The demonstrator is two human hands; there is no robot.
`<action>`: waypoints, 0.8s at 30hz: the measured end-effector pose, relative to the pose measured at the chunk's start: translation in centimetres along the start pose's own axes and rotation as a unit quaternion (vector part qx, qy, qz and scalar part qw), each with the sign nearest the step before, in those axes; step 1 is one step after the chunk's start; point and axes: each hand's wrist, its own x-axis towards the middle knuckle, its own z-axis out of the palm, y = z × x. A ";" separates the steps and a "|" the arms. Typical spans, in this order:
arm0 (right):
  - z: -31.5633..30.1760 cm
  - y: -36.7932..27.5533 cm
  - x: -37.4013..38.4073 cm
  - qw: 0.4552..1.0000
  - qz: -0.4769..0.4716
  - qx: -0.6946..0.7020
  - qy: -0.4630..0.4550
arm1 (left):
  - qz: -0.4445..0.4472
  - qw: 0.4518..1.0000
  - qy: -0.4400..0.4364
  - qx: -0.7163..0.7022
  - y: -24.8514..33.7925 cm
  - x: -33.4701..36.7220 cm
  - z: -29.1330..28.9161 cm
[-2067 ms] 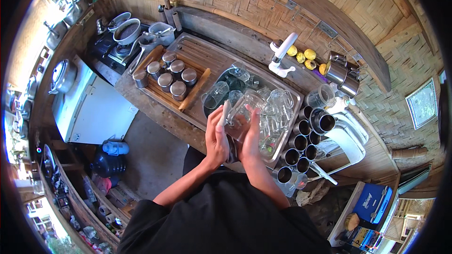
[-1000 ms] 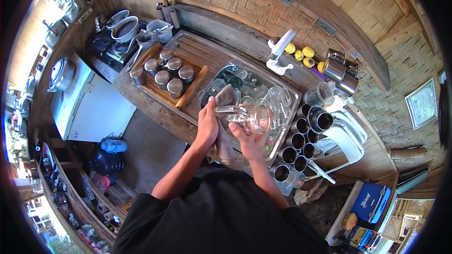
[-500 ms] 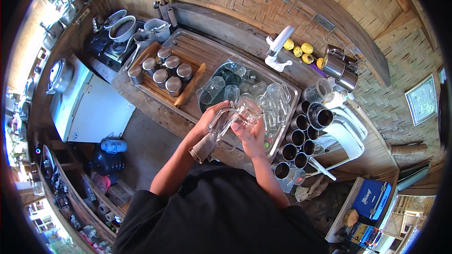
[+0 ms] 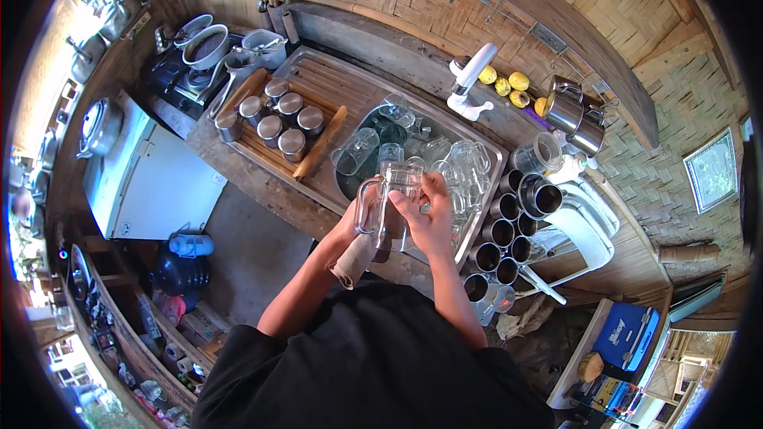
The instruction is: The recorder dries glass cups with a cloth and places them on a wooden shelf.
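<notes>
Between my hands is a clear glass mug (image 4: pixel 404 180), held over the near edge of the sink with its handle toward the left. My left hand (image 4: pixel 346 225) is closed at the handle side, partly hidden behind the glass. A brownish cloth (image 4: pixel 354 260) hangs below that hand, by the wrist; how it is gripped is hidden. My right hand (image 4: pixel 430 221) grips the mug's right side, thumb across the front. Just beyond, the metal sink (image 4: pixel 494 160) holds many clear glass mugs (image 4: pixel 470 160), piled and tilted.
Left of the sink, a wooden rack (image 4: pixel 327 143) carries several metal-topped cups (image 4: pixel 292 144). Dark-lined metal cups (image 4: pixel 499 233) stand to the right. A white faucet (image 4: pixel 470 83) rises behind the basin, near yellow fruit (image 4: pixel 518 81). A white fridge (image 4: pixel 163 183) stands at left.
The glass mug has turned more upright in my hands, its handle now at the left. My right hand has shifted slightly along it, and the cloth has swung a little right.
</notes>
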 end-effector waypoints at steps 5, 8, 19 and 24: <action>-0.1 -1.9 -0.1 0.998 0.038 0.054 0.004 | -0.003 0.992 0.028 -0.127 -0.9 0.7 0.4; -0.3 -1.8 -0.2 0.996 0.071 0.050 -0.035 | 0.028 0.993 0.067 -0.093 0.0 0.2 1.5; 1.5 -1.5 -0.8 0.960 0.098 0.239 -0.110 | 0.162 0.940 0.238 0.181 0.0 -0.6 3.6; 1.6 0.1 -1.2 0.954 0.106 0.257 -0.108 | 0.191 0.900 0.297 0.255 0.4 -0.2 3.7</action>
